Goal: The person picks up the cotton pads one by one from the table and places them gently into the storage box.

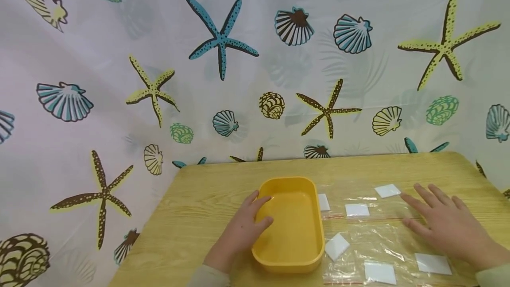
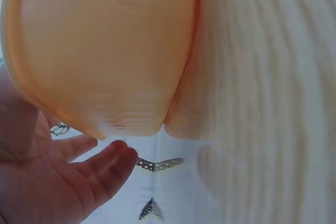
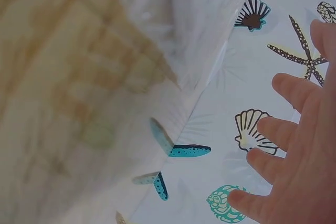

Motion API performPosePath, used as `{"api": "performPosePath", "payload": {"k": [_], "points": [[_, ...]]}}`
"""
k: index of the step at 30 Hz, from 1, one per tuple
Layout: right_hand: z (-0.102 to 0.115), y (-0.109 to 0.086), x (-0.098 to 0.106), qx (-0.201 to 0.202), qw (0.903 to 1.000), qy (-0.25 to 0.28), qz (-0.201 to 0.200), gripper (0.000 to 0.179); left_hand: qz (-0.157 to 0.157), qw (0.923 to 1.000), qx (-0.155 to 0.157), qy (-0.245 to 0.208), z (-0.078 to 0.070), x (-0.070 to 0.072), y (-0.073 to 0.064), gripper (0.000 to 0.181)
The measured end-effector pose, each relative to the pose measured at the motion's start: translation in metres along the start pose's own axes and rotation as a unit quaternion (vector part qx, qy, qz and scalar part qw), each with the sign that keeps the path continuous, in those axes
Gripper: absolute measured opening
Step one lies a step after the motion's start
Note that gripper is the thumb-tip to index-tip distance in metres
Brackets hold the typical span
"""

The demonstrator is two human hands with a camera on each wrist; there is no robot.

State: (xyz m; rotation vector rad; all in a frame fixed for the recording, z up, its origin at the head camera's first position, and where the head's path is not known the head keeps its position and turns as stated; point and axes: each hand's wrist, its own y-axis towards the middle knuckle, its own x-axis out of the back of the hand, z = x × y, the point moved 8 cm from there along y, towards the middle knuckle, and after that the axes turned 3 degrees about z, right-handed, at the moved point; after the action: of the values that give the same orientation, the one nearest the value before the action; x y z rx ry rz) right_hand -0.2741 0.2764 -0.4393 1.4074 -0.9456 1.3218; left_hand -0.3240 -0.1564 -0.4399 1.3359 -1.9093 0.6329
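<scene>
A yellow rectangular tray [image 1: 288,229] stands on the wooden table, its inside bare. At its left rim is my left hand [image 1: 246,223], with thumb and forefinger reaching over the inside. In the left wrist view, its loosely bent fingers [image 2: 113,169] show beside the tray's edge [image 2: 63,116]. Clear zip bags [image 1: 370,238] with white labels lie flat to the right of the tray. Over their right side my right hand [image 1: 448,225] has its fingers spread, the fingertips close to one white label [image 1: 387,191]. The right wrist view shows those fingers [image 3: 278,129] apart and holding nothing.
The wooden table [image 1: 199,203] has rounded back corners. A white curtain [image 1: 247,79] printed with starfish and shells hangs right behind it and along the sides. More white labels [image 1: 336,246] show on the bags beside the tray.
</scene>
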Motion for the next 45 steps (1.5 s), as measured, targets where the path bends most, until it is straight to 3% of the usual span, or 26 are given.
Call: {"api": "performPosePath", "payload": {"k": [4,10,12,18,23,26,32,38,45], "points": [[0.001,0.001,0.000,-0.001,1.0000,0.001,0.001,0.072,0.005,0.9957,0.039,-0.084,0.016,-0.001,0.003,0.059],[0.004,0.004,0.002,0.012,0.9998,-0.013,0.000,0.068,0.000,0.9758,0.101,-0.194,0.037,-0.005,0.006,0.065],[0.005,0.006,0.001,0.019,0.9997,-0.014,0.008,0.068,-0.003,0.9705,0.101,-0.219,0.040,-0.008,0.007,0.068],[0.004,0.016,-0.003,0.033,0.9987,0.006,0.038,0.069,-0.019,0.9581,0.064,-0.278,0.041,-0.013,0.006,0.068],[-0.001,0.027,-0.008,0.052,0.9958,0.046,0.059,0.072,-0.022,0.9452,0.083,-0.315,0.044,-0.017,0.004,0.065],[-0.008,0.033,-0.012,0.057,0.9927,0.075,0.075,0.076,-0.014,0.9276,0.092,-0.362,0.047,-0.021,0.005,0.063],[-0.017,0.043,-0.019,0.054,0.9872,0.108,0.104,0.086,0.013,0.8885,0.072,-0.453,0.046,-0.028,0.005,0.062],[-0.015,0.051,-0.026,0.058,0.9838,0.118,0.122,0.088,0.020,0.8730,0.070,-0.482,0.049,-0.029,0.006,0.061],[-0.013,0.058,-0.034,0.058,0.9837,0.105,0.134,0.087,0.028,0.8632,0.063,-0.500,0.053,-0.030,0.006,0.064]]}}
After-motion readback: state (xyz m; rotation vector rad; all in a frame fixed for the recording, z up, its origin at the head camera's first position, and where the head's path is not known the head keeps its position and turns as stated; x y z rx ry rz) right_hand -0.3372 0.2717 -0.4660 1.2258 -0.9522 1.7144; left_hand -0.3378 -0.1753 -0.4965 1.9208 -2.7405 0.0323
